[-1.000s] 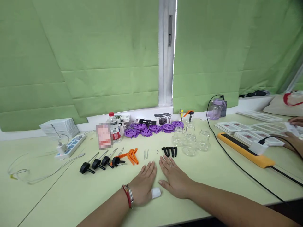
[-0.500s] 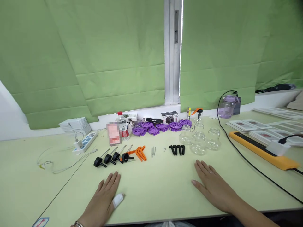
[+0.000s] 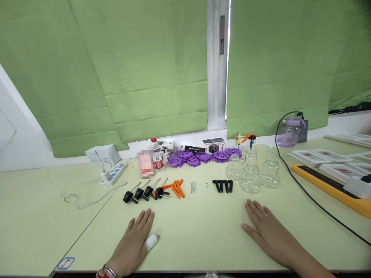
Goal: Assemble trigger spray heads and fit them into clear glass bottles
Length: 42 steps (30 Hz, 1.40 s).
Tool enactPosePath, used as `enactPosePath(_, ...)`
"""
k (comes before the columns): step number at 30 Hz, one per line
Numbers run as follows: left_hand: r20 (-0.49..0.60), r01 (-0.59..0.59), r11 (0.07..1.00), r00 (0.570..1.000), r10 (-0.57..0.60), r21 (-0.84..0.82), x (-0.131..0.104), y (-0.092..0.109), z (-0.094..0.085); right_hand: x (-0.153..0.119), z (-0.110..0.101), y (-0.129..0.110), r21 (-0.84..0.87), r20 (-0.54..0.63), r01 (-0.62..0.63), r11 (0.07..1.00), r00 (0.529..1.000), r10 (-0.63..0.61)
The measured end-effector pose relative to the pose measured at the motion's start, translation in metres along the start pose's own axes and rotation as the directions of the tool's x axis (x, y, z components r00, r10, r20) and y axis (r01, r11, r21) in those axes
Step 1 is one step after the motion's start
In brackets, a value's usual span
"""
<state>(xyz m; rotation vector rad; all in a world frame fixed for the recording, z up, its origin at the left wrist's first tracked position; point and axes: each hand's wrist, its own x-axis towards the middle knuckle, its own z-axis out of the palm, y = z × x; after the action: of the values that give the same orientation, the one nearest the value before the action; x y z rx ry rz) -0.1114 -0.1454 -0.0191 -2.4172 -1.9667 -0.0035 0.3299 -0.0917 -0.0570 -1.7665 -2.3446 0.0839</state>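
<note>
My left hand (image 3: 135, 241) lies flat on the table, fingers stretched out, with white tape round its thumb. My right hand (image 3: 266, 233) rests flat too, thumb apart and a ring on one finger. Neither holds anything. Beyond my left hand stand several black round parts with metal rods (image 3: 145, 192), beside orange curved handles (image 3: 177, 188). A few thin metal pins (image 3: 193, 187) and tiny bits (image 3: 206, 185) lie mid-table. Ahead of my right hand are several black elbow-shaped pieces (image 3: 222, 186) in a row and several clear glass jars (image 3: 249, 179).
Purple openwork discs (image 3: 203, 156), a red-capped bottle (image 3: 158, 156) and a cup-holder box (image 3: 213, 146) line the back. A white power strip (image 3: 117, 172) with cables lies left. At right are a yellow power strip (image 3: 330, 190), a black cable (image 3: 311, 204) and a lilac jug (image 3: 291, 133).
The whole view has shifted, so everything appears slightly farther right. Both hands stay flat in the same places on the table.
</note>
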Motion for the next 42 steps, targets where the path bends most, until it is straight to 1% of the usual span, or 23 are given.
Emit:
enactPosePath(4, 0.004, -0.003, 0.998, 1.000, 0.004, -0.057, 0.000, -0.001, -0.002, 0.000, -0.001, -0.001, -0.005, 0.032, -0.005, 1.000, 0.999, 0.005)
enactPosePath(7, 0.021, -0.014, 0.987, 1.000, 0.018, -0.159, 0.001, -0.004, -0.006, 0.001, 0.000, 0.001, -0.004, 0.033, 0.000, 1.000, 0.999, 0.000)
enactPosePath(9, -0.003, -0.004, 0.970, 1.000, 0.003, -0.243, 0.007, -0.006, -0.013, 0.001, 0.002, 0.002, 0.006, 0.025, 0.006, 1.000, 1.000, -0.007)
enactPosePath(10, -0.035, 0.010, 0.960, 0.999, -0.021, -0.280, 0.012, -0.006, -0.018, 0.001, 0.003, 0.002, 0.012, 0.021, 0.007, 1.000, 1.000, -0.007)
enactPosePath(12, -0.137, 0.022, 0.943, 0.988, -0.071, -0.331, 0.029, -0.004, -0.032, 0.001, 0.004, 0.003, 0.022, 0.012, 0.007, 1.000, 1.000, -0.007)
enactPosePath(13, -0.172, 0.030, 0.936, 0.980, -0.096, -0.350, 0.040, -0.002, -0.040, 0.001, 0.004, 0.003, 0.025, 0.009, 0.006, 1.000, 1.000, -0.007)
enactPosePath(14, -0.190, 0.061, 0.928, 0.972, -0.140, -0.368, 0.052, 0.001, -0.047, 0.001, 0.004, 0.003, 0.025, 0.006, 0.005, 1.000, 1.000, -0.005)
enactPosePath(16, -0.162, 0.145, 0.919, 0.963, -0.216, -0.367, 0.078, 0.007, -0.060, 0.000, 0.003, 0.003, 0.025, 0.004, 0.003, 1.000, 1.000, -0.003)
enactPosePath(18, -0.120, 0.230, 0.925, 0.954, -0.276, -0.301, 0.101, 0.013, -0.065, 0.000, 0.003, 0.002, 0.028, 0.008, 0.002, 1.000, 1.000, -0.002)
enactPosePath(19, -0.076, 0.274, 0.924, 0.950, -0.303, -0.268, 0.111, 0.016, -0.065, 0.000, 0.002, 0.002, 0.029, 0.011, 0.002, 1.000, 1.000, -0.003)
enactPosePath(20, -0.046, 0.331, 0.913, 0.935, -0.351, -0.238, 0.119, 0.017, -0.064, 0.000, 0.002, 0.002, 0.031, 0.013, 0.004, 1.000, 1.000, -0.004)
enactPosePath(21, -0.029, 0.375, 0.902, 0.921, -0.390, -0.215, 0.125, 0.019, -0.061, 0.000, 0.001, 0.002, 0.031, 0.015, 0.004, 1.000, 1.000, -0.005)
enactPosePath(23, -0.022, 0.418, 0.887, 0.903, -0.430, -0.196, 0.133, 0.020, -0.053, 0.000, 0.000, 0.001, 0.030, 0.019, 0.001, 1.000, 1.000, -0.002)
enactPosePath(26, -0.045, 0.410, 0.891, 0.904, -0.425, -0.194, 0.135, 0.021, -0.044, 0.001, -0.002, -0.001, 0.035, 0.031, -0.007, 0.999, 0.999, 0.006)
enactPosePath(28, -0.062, 0.407, 0.893, 0.903, -0.425, -0.194, 0.134, 0.022, -0.041, 0.001, -0.003, -0.001, 0.040, 0.030, -0.003, 0.999, 1.000, 0.002)
enactPosePath(35, -0.040, 0.430, 0.865, 0.890, -0.454, -0.260, 0.135, 0.018, -0.037, 0.000, -0.003, -0.001, 0.035, 0.019, 0.009, 0.999, 1.000, -0.009)
enactPosePath(39, -0.072, 0.430, 0.853, 0.880, -0.469, -0.295, 0.138, 0.016, -0.034, 0.000, -0.004, -0.002, 0.037, 0.013, 0.008, 0.999, 1.000, -0.008)
enactPosePath(42, -0.099, 0.413, 0.859, 0.883, -0.459, -0.304, 0.135, 0.017, -0.036, 0.000, -0.007, -0.003, 0.025, 0.035, 0.000, 1.000, 0.999, -0.001)
